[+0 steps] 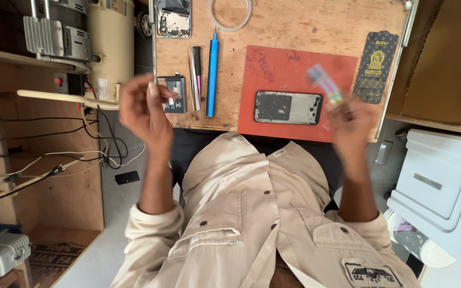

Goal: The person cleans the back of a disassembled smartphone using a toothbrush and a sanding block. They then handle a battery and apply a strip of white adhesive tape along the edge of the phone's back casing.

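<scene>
Left hand (144,109): raised, loosely curled, nothing visibly held, near small black battery (172,93); right hand (350,120): raised, fingers pinching blurred multicoloured strip (324,84); opened phone frame (288,107): flat on red mat (294,64), between both hands; blue screwdriver (212,74), tweezers (192,80): left of mat, on wooden bench (294,21).

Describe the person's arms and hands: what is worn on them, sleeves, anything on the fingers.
Both forearms are bare. The left hand and the right hand wear no gloves. The sleeves of a light beige button-up shirt are pushed up to about the elbows, bunched into cuffs. The shirt has snap buttons and flapped chest pockets. The right hand is motion-blurred, so rings cannot be told.
</scene>
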